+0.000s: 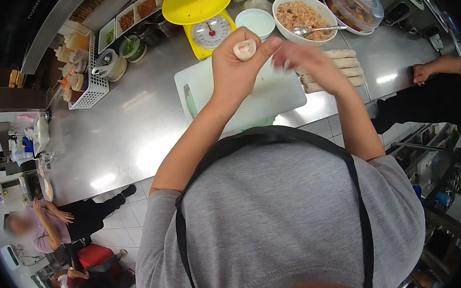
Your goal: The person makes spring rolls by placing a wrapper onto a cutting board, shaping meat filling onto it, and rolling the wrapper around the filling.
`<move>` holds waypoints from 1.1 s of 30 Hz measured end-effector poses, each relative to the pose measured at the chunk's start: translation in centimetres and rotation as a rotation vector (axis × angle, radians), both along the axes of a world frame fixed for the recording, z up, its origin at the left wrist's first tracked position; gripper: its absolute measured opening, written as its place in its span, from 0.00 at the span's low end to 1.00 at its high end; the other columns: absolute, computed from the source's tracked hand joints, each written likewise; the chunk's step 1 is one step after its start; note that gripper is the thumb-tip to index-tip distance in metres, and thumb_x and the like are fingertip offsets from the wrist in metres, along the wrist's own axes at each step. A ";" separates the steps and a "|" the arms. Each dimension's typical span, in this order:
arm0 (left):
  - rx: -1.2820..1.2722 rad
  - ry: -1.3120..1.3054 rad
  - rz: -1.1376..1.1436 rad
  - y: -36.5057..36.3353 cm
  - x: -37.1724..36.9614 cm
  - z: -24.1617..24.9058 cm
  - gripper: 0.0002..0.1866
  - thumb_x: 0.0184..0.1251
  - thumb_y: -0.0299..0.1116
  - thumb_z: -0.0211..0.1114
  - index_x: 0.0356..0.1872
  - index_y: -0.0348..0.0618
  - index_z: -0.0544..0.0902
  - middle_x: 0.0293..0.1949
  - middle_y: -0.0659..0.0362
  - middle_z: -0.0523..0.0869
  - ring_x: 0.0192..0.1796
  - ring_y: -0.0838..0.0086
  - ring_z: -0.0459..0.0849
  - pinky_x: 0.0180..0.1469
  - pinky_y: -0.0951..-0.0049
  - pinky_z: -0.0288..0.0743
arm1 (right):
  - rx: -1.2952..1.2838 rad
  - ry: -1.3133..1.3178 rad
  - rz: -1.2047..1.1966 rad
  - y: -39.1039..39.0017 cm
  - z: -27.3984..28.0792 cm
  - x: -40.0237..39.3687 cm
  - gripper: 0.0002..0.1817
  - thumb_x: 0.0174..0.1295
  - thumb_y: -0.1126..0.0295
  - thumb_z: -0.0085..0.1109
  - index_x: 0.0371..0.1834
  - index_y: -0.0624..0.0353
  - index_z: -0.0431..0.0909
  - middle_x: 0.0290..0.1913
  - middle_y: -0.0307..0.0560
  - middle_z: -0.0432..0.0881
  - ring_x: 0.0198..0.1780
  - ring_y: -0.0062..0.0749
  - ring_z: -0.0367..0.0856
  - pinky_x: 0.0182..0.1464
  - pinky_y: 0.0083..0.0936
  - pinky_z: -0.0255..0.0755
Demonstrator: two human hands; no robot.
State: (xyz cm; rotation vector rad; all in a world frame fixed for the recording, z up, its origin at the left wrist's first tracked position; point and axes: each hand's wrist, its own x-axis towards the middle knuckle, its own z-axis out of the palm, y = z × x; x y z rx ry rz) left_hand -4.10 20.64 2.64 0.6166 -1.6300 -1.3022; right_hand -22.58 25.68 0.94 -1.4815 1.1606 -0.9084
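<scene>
My left hand (pixel 235 68) is closed around a pale, rolled piece, its round whitish end (pixel 245 49) showing at the top of the fist. Beside the left thumb, my right hand (pixel 308 62) is smeared by motion; whether its fingers touch anything cannot be made out. Both hands are above a white cutting board (pixel 276 100) on the steel counter. To the right lie several pale wrapped rolls (pixel 344 73) in a row. Behind the hands stands a white bowl of minced filling (pixel 304 19) with a metal spoon (pixel 319 29) in it.
A yellow dial scale (pixel 211 32) and a small white bowl (pixel 256 25) stand behind the board. At right is a lidded bowl (pixel 358 6). A white basket of bottles (pixel 87 82) stands at left. Another person's hand (pixel 422 73) is at the right edge.
</scene>
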 end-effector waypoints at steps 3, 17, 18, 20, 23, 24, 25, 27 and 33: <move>-0.077 0.087 0.005 0.0 -0.6 1.1 0.11 0.63 0.33 0.68 0.24 0.43 0.75 0.18 0.67 0.75 0.22 0.86 0.70 0.26 0.84 0.63 | 0.501 0.144 0.343 0.1 -5.1 2.0 0.33 0.69 0.40 0.36 0.59 0.58 0.72 0.53 0.46 0.78 0.53 0.29 0.77 0.50 0.26 0.71; 0.717 0.562 -0.346 -1.1 5.2 -9.3 0.23 0.64 0.34 0.64 0.59 0.44 0.69 0.53 0.54 0.78 0.53 0.66 0.80 0.55 0.66 0.76 | -0.181 -0.858 -0.247 -5.6 0.5 3.6 0.18 0.69 0.62 0.50 0.58 0.59 0.67 0.46 0.44 0.80 0.50 0.28 0.78 0.55 0.31 0.72; 0.717 0.565 -0.344 -1.1 5.3 -11.0 0.23 0.64 0.34 0.64 0.59 0.44 0.69 0.53 0.54 0.78 0.53 0.66 0.80 0.55 0.66 0.76 | -0.196 -0.830 -0.206 -5.5 0.1 3.9 0.17 0.69 0.64 0.52 0.56 0.59 0.68 0.42 0.42 0.79 0.46 0.26 0.78 0.51 0.29 0.73; 0.709 0.281 -0.341 -1.2 5.3 -13.2 0.20 0.60 0.30 0.68 0.53 0.43 0.75 0.45 0.58 0.81 0.44 0.72 0.82 0.50 0.72 0.77 | -0.220 -0.792 -0.212 -4.9 -0.2 5.5 0.12 0.66 0.65 0.56 0.48 0.59 0.72 0.33 0.36 0.76 0.36 0.21 0.75 0.44 0.21 0.71; 0.391 -0.223 -0.328 -1.0 4.8 -14.4 0.19 0.56 0.32 0.72 0.49 0.41 0.77 0.38 0.61 0.83 0.43 0.77 0.81 0.50 0.75 0.74 | -0.184 -0.556 -0.179 -3.4 -0.8 6.8 0.11 0.64 0.64 0.59 0.44 0.57 0.74 0.32 0.35 0.76 0.34 0.20 0.74 0.42 0.20 0.71; 0.451 -0.213 -0.314 -0.7 4.4 -14.3 0.20 0.51 0.32 0.75 0.44 0.39 0.79 0.36 0.62 0.83 0.43 0.77 0.81 0.49 0.74 0.74 | -0.150 -0.504 -0.149 -2.8 -0.7 7.4 0.08 0.66 0.68 0.56 0.43 0.59 0.73 0.31 0.36 0.74 0.36 0.19 0.73 0.44 0.20 0.69; 0.452 -0.213 -0.313 -0.6 4.1 -14.2 0.20 0.51 0.32 0.75 0.44 0.39 0.79 0.36 0.62 0.83 0.43 0.77 0.81 0.49 0.74 0.74 | -0.149 -0.504 -0.147 -2.3 -0.5 7.8 0.08 0.66 0.68 0.56 0.43 0.59 0.73 0.31 0.36 0.74 0.36 0.19 0.73 0.44 0.20 0.69; 0.419 -0.410 -0.258 -0.7 3.2 -12.7 0.18 0.50 0.28 0.74 0.41 0.40 0.78 0.36 0.61 0.81 0.41 0.77 0.80 0.49 0.75 0.74 | -0.102 -0.374 -0.088 -1.6 -0.3 8.5 0.07 0.64 0.69 0.59 0.40 0.58 0.74 0.32 0.35 0.74 0.36 0.18 0.73 0.43 0.19 0.69; 0.011 -0.240 -0.199 -1.2 1.6 -7.3 0.20 0.53 0.26 0.70 0.47 0.37 0.75 0.42 0.59 0.81 0.47 0.70 0.81 0.51 0.71 0.74 | -0.543 -0.013 -0.146 -1.8 -2.2 7.5 0.10 0.58 0.70 0.64 0.41 0.58 0.76 0.38 0.38 0.75 0.43 0.22 0.75 0.45 0.20 0.69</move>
